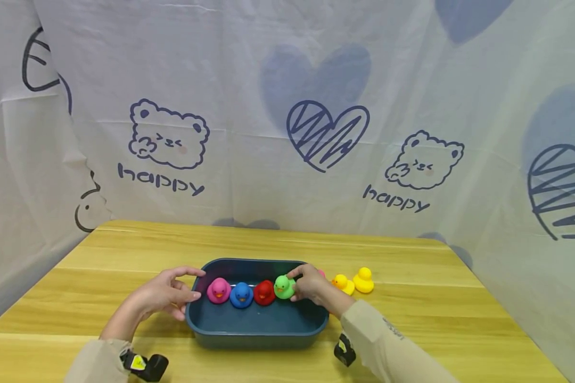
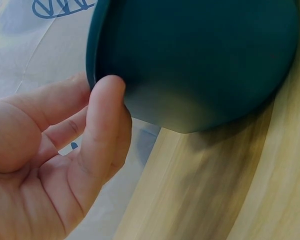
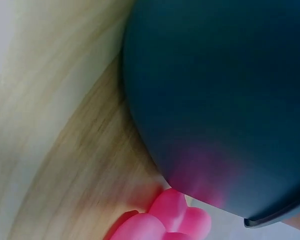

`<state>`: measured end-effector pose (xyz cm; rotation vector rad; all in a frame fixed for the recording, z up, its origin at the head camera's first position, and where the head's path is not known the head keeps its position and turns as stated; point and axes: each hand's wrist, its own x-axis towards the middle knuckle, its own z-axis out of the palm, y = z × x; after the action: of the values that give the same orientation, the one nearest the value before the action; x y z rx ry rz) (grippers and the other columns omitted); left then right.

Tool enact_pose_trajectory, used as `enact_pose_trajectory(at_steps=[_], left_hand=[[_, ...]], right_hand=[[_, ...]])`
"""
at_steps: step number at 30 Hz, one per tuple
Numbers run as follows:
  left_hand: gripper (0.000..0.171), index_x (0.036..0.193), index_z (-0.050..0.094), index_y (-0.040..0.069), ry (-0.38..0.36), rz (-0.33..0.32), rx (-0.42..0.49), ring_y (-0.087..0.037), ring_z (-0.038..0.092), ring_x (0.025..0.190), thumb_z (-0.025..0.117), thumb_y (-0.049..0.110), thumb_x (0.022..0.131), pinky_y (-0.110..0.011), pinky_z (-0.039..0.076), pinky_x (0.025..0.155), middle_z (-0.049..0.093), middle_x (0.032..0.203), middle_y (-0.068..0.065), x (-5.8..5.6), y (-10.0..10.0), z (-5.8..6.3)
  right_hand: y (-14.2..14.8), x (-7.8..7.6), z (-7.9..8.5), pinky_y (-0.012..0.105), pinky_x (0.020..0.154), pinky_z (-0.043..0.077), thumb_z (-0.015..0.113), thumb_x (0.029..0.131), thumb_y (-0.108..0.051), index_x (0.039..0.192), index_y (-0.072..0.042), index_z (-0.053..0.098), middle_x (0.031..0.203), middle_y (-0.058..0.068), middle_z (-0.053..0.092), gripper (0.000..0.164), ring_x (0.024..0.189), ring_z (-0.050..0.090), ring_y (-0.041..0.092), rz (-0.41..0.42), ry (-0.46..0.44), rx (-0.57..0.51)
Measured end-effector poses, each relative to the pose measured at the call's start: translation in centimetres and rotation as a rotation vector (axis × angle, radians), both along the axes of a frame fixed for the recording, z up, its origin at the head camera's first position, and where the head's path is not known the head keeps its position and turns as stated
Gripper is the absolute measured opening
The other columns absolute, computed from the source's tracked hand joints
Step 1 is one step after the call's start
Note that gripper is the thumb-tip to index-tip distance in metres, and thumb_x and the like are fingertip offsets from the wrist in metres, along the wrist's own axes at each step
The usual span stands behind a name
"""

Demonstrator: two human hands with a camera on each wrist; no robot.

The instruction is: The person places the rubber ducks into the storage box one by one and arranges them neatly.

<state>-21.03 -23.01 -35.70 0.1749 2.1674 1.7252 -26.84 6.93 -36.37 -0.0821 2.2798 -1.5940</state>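
A dark blue-green bin [image 1: 256, 341] stands on the table. Inside it, a pink rubber duck [image 1: 219, 291], a blue rubber duck [image 1: 241, 296] and a red rubber duck [image 1: 264, 293] form a row. At the row's right end my right hand [image 1: 311, 287] pinches a green rubber duck [image 1: 282, 287]; whether it touches the bin's floor I cannot tell. My left hand [image 1: 165, 292] touches the bin's left end near the rim, its fingers loosely bent, also seen in the left wrist view. The right wrist view misses the right hand's fingers.
Right of the bin are two yellow rubber ducks [image 1: 343, 284] on the wooden table [image 1: 412, 298]. A pink rubber duck [image 3: 140, 227] lies close against the bin's outer wall, mostly hidden in the head view. A printed cloth [image 1: 249, 159] hangs behind the table.
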Motion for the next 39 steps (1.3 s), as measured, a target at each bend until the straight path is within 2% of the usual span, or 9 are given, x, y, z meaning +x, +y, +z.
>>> enact_pose_trajectory(at_steps=[14, 20, 25, 28, 31, 32, 35, 38, 39], left_hand=[[0.055, 0.132, 0.033, -0.002, -0.005, 0.005, -0.005, -0.014, 0.054, 0.047, 0.06, 0.007, 0.085, -0.027, 0.052, 0.049, 0.055, 0.071, -0.013, -0.2, 0.2, -0.1], [0.055, 0.132, 0.032, -0.003, -0.001, 0.007, -0.006, -0.014, 0.054, 0.047, 0.06, 0.007, 0.085, -0.027, 0.052, 0.049, 0.054, 0.072, -0.013, -0.1, 0.3, 0.0], [0.056, 0.132, 0.032, -0.003, 0.001, 0.01, -0.01, -0.014, 0.053, 0.047, 0.061, 0.008, 0.085, -0.027, 0.051, 0.048, 0.054, 0.071, -0.013, -0.1, 0.2, 0.1], [0.055, 0.131, 0.033, -0.003, -0.003, 0.015, -0.015, -0.014, 0.054, 0.047, 0.061, 0.008, 0.085, -0.027, 0.052, 0.049, 0.054, 0.071, -0.012, 0.0, 0.2, 0.1], [0.055, 0.131, 0.033, -0.003, -0.003, 0.013, -0.017, -0.014, 0.054, 0.047, 0.06, 0.007, 0.085, -0.027, 0.052, 0.049, 0.054, 0.071, -0.012, 0.0, 0.2, 0.0], [0.055, 0.131, 0.033, -0.003, -0.002, 0.012, -0.018, -0.014, 0.054, 0.047, 0.06, 0.007, 0.085, -0.027, 0.052, 0.049, 0.054, 0.071, -0.012, 0.0, 0.2, 0.0], [0.055, 0.132, 0.032, -0.003, 0.003, 0.005, -0.016, -0.014, 0.054, 0.047, 0.06, 0.008, 0.085, -0.027, 0.051, 0.049, 0.054, 0.071, -0.012, 0.0, 0.2, 0.0], [0.055, 0.132, 0.032, -0.003, 0.004, 0.002, -0.014, -0.014, 0.054, 0.048, 0.06, 0.008, 0.085, -0.027, 0.052, 0.049, 0.054, 0.071, -0.012, 0.0, 0.2, 0.0], [0.056, 0.132, 0.032, -0.003, 0.005, 0.003, -0.015, -0.014, 0.054, 0.048, 0.06, 0.008, 0.085, -0.027, 0.051, 0.049, 0.054, 0.071, -0.012, 0.0, 0.2, 0.0]], right_hand=[[-0.3, 0.0, 0.1, 0.023, 0.052, 0.051, 0.041, 0.071, 0.027, 0.106, 0.014, 0.052, 0.099, 0.016, 0.047, 0.038, 0.044, 0.042, 0.012, -0.02, 0.009, 0.121], [0.0, -0.1, 0.8, 0.027, 0.056, 0.053, 0.042, 0.074, 0.024, 0.113, 0.014, 0.05, 0.108, 0.022, 0.05, 0.041, 0.047, 0.045, 0.013, 0.002, 0.017, 0.172], [0.4, 0.0, 1.7, 0.024, 0.056, 0.048, 0.038, 0.08, 0.02, 0.119, 0.017, 0.044, 0.114, 0.027, 0.049, 0.039, 0.043, 0.031, 0.009, 0.049, 0.005, 0.17], [0.8, 0.2, 2.0, 0.021, 0.052, 0.035, 0.038, 0.083, 0.017, 0.12, 0.018, 0.041, 0.103, 0.022, 0.053, 0.037, 0.043, 0.022, 0.008, 0.083, -0.007, 0.117], [1.1, 0.3, 2.3, 0.023, 0.054, 0.031, 0.037, 0.086, 0.015, 0.121, 0.019, 0.039, 0.089, 0.014, 0.049, 0.035, 0.048, 0.026, 0.011, 0.116, -0.013, 0.06], [1.2, 0.4, 2.3, 0.023, 0.057, 0.036, 0.037, 0.086, 0.014, 0.121, 0.019, 0.038, 0.09, 0.014, 0.049, 0.035, 0.051, 0.034, 0.011, 0.118, -0.011, 0.049], [1.7, 0.4, 2.6, 0.031, 0.075, 0.048, 0.037, 0.089, 0.011, 0.122, 0.019, 0.037, 0.101, 0.024, 0.052, 0.034, 0.075, 0.055, 0.024, 0.13, 0.001, 0.019], [2.3, 0.4, 2.7, 0.042, 0.084, 0.046, 0.038, 0.091, 0.008, 0.123, 0.019, 0.035, 0.115, 0.035, 0.046, 0.035, 0.099, 0.054, 0.039, 0.132, 0.008, -0.047], [2.5, 0.3, 2.8, 0.043, 0.084, 0.046, 0.038, 0.091, 0.007, 0.124, 0.019, 0.034, 0.115, 0.035, 0.046, 0.035, 0.098, 0.054, 0.039, 0.139, 0.012, -0.077]])
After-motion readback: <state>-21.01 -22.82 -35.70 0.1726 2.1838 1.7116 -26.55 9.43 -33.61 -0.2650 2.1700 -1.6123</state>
